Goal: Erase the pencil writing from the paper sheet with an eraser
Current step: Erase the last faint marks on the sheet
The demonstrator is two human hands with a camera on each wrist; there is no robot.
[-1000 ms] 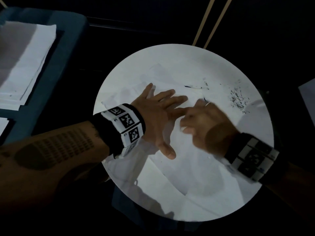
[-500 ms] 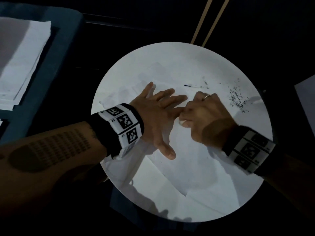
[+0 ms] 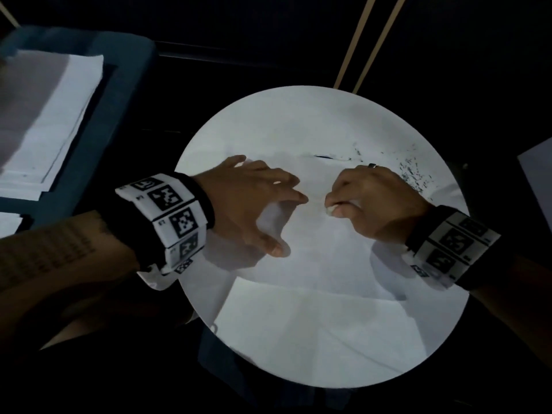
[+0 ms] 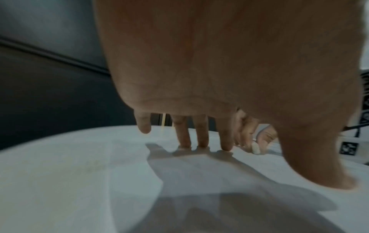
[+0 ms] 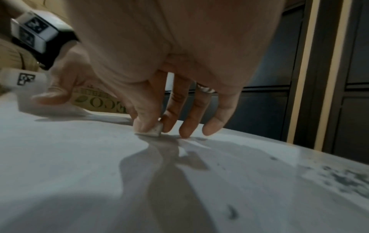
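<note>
Your right hand [image 3: 378, 204] pinches a small white eraser [image 5: 153, 130] between thumb and forefinger, its lower edge touching the paper sheet [image 3: 322, 264]; the other fingers [image 5: 187, 126] curl down beside it, and a ring [image 5: 204, 89] sits on one of them. Your left hand [image 3: 254, 201] stands just to the left of it, apart from it, with its fingers spread and nearly straight: three fingertips [image 4: 202, 142] and the thumb press on the sheet while the palm is raised off it. That hand holds nothing.

The sheet lies flat on a round white table [image 3: 298, 121], reaching from under your hands toward the near rim. No pencil writing can be made out on the sheet between your hands. Beyond your right hand, a dark streak [image 3: 324, 157] and a scatter of dark eraser crumbs [image 3: 413, 176] lie on the tabletop. Both wrists carry white bands with black square markers [image 3: 168, 218]. Well to the left, a stack of white papers [image 3: 44, 121] lies on a blue-edged surface.
</note>
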